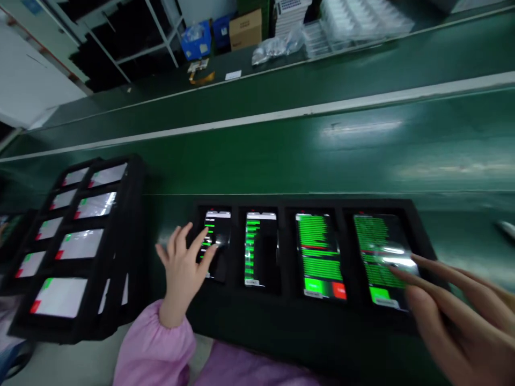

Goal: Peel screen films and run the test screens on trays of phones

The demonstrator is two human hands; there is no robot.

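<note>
Shelving: At the far side of the line, a metal shelf stands beside blue bins, a cardboard box and stacks of clear trays.

Table: A long green table with a white strip along it runs across the view and carries the work.

Rack: To the left, a black rack holds eight phones in two rows, their white screens marked with green and red corners.

Tray: Directly before the worker, a black tray holds four phones side by side, each in its own bay.

Screens: Green bars fill the third phone and fourth phone, both showing a green button at the foot. The first phone and second phone show shorter bars on dark screens.

Left hand: The left hand, in a pink sleeve, is an open grip, holding nothing, its fingers spread over the first phone.

Right hand: The right hand is also an open grip, holding nothing, with its fingertips reaching onto the fourth phone.

Touch: Open, extended fingers appear to suit this work, keeping contact light and the palms off neighbouring screens.
</note>
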